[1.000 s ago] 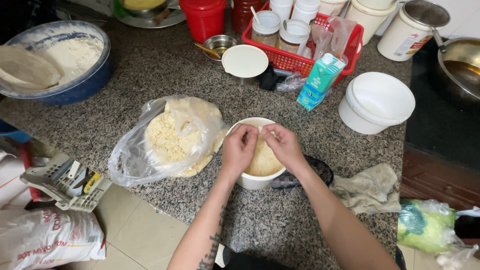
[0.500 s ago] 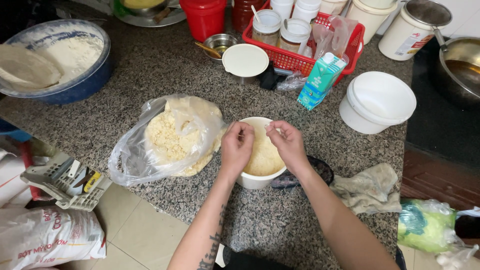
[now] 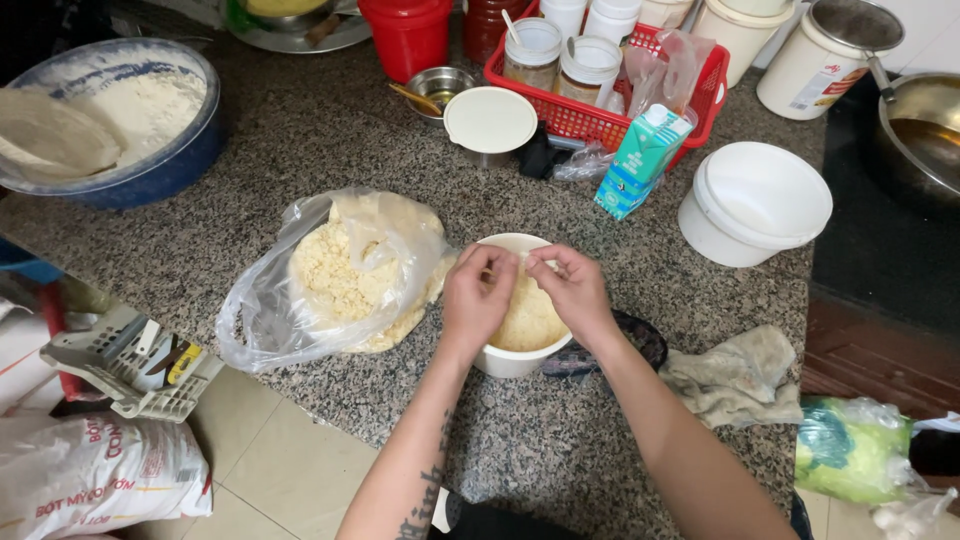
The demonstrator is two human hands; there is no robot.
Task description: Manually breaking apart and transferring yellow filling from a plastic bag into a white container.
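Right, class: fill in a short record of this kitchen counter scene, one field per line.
Surface: speckled granite counter
Left hand: over the small white bowl, fingers bent
Right hand: over the same bowl
Bowl contents: pale yellow crumbly dough
Beside bowl: clear plastic bag of similar crumbs
Far left: blue basin of flour

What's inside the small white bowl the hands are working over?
The white bowl holds pale yellow crumbly dough, heaped close to the rim. The left hand and right hand cover much of it, and the bowl's bottom is hidden.
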